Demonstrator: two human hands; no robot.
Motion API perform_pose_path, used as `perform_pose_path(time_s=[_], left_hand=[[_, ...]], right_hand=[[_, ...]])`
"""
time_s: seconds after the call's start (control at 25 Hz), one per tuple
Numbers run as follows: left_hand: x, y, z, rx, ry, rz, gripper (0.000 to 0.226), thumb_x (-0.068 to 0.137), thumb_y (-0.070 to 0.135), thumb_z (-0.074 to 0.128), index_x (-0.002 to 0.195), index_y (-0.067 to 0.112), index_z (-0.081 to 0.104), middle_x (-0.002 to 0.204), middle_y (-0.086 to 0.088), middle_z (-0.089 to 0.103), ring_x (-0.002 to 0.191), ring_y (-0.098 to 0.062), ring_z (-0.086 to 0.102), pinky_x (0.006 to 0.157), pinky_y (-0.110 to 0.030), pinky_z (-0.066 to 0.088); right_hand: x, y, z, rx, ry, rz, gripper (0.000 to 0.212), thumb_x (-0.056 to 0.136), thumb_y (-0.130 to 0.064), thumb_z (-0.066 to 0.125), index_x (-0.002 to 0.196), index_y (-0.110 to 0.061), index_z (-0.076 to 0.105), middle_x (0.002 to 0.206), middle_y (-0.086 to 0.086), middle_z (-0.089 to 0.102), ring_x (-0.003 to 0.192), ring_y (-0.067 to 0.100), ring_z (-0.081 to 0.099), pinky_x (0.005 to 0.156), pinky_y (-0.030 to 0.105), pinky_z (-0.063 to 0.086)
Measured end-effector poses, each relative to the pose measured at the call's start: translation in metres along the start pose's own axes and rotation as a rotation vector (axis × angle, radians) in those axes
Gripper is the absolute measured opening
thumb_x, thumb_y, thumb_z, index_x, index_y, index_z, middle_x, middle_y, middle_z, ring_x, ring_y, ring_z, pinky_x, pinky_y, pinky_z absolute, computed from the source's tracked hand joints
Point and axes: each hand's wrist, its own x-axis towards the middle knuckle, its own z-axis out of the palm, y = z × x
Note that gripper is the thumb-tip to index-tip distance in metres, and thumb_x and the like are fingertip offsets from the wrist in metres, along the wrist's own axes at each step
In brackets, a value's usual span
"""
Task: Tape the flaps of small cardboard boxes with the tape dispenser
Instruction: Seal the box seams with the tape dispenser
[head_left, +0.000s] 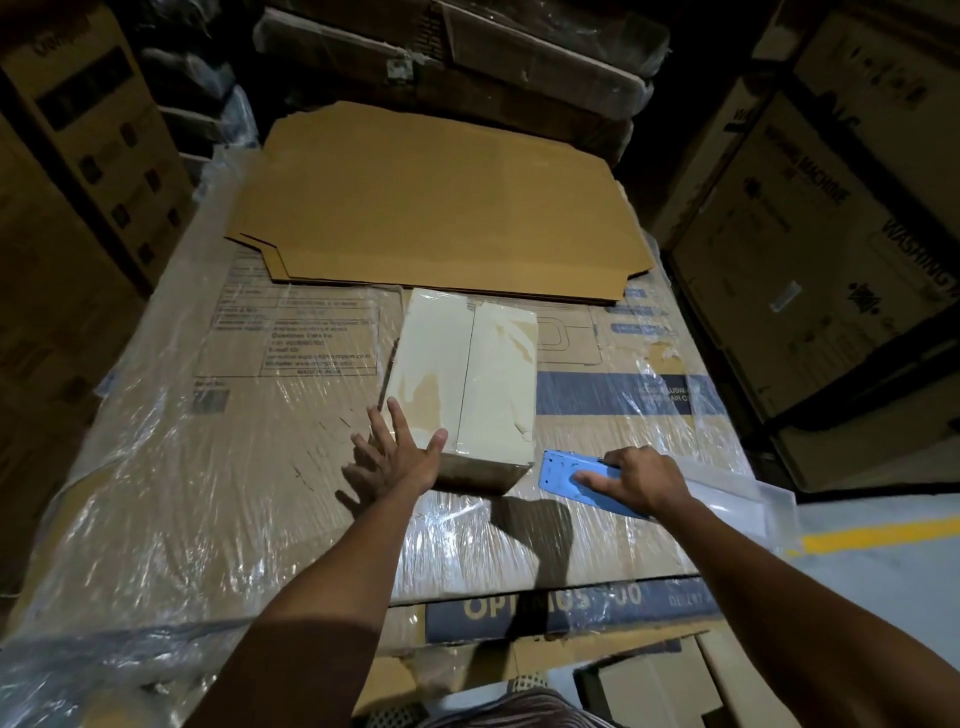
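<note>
A small cardboard box (467, 374) lies on a big plastic-wrapped carton (234, 467); its top flaps are closed and covered with pale shiny tape, the seam running down the middle. My left hand (395, 457) rests with spread, straight fingers against the box's near left corner. To the right of the box, my right hand (639, 480) grips a blue tape dispenser (563, 475), whose toothed end points toward the box's near right corner.
A flat sheet of brown cardboard (441, 202) lies behind the small box. Tall printed cartons (831, 234) stand at right and more at left (78, 182). A clear plastic tray (748, 506) sits at the carton's right edge, with grey floor and a yellow line (883, 530) beyond it.
</note>
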Motion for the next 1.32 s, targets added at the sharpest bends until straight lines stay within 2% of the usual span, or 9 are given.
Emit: perform_pose_path(time_s=[0.24, 0.44, 0.68, 0.88, 1.04, 1.32], left_hand=[[-0.001, -0.005, -0.002, 0.046, 0.002, 0.006, 0.093, 0.086, 0.079, 0.026, 0.144, 0.037, -0.034, 0.153, 0.005, -0.040, 0.146, -0.039, -0.021, 0.112, -0.069, 0.001], [-0.003, -0.004, -0.006, 0.075, -0.015, -0.002, 0.092, 0.087, 0.079, 0.025, 0.144, 0.038, -0.034, 0.153, 0.005, -0.041, 0.145, -0.039, -0.022, 0.110, -0.071, -0.002], [0.001, -0.002, -0.005, 0.054, -0.016, -0.017, 0.093, 0.087, 0.078, 0.028, 0.143, 0.038, -0.035, 0.152, 0.004, -0.042, 0.145, -0.041, -0.021, 0.108, -0.073, -0.003], [0.004, -0.002, 0.000, 0.015, -0.011, -0.016, 0.093, 0.089, 0.075, 0.031, 0.144, 0.039, -0.034, 0.151, 0.006, -0.043, 0.146, -0.044, -0.011, 0.110, -0.072, 0.001], [0.004, -0.002, -0.002, 0.035, -0.005, -0.019, 0.092, 0.088, 0.077, 0.029, 0.144, 0.039, -0.034, 0.152, 0.006, -0.041, 0.145, -0.045, 0.001, 0.110, -0.071, 0.006], [0.005, -0.004, -0.001, 0.064, 0.016, -0.005, 0.094, 0.087, 0.078, 0.028, 0.144, 0.037, -0.034, 0.153, 0.004, -0.041, 0.144, -0.046, 0.011, 0.109, -0.065, 0.020]], right_hand=[[0.001, -0.004, 0.009, -0.019, 0.001, 0.016, 0.068, 0.078, -0.083, 0.040, 0.105, -0.028, 0.068, 0.084, -0.005, 0.063, 0.075, 0.015, 0.058, 0.062, 0.026, 0.041], [0.002, 0.002, 0.004, 0.010, -0.003, -0.009, 0.058, 0.078, -0.082, 0.042, 0.088, -0.029, 0.065, 0.075, -0.007, 0.058, 0.071, 0.014, 0.057, 0.061, 0.026, 0.039], [-0.003, 0.023, 0.008, 0.042, -0.002, 0.025, 0.059, 0.080, -0.077, 0.047, 0.095, -0.024, 0.070, 0.075, -0.005, 0.059, 0.068, 0.014, 0.055, 0.056, 0.026, 0.036], [0.002, 0.010, 0.008, -0.054, -0.015, 0.065, 0.056, 0.080, -0.078, 0.044, 0.081, -0.025, 0.060, 0.081, -0.002, 0.061, 0.074, 0.017, 0.055, 0.062, 0.028, 0.037], [0.009, -0.005, 0.010, -0.119, -0.006, 0.124, 0.062, 0.082, -0.077, 0.044, 0.096, -0.021, 0.064, 0.096, 0.002, 0.067, 0.083, 0.020, 0.060, 0.067, 0.028, 0.039], [0.025, -0.040, 0.011, -0.198, -0.012, 0.173, 0.061, 0.085, -0.072, 0.044, 0.107, -0.019, 0.062, 0.101, 0.001, 0.067, 0.092, 0.019, 0.064, 0.075, 0.029, 0.044]])
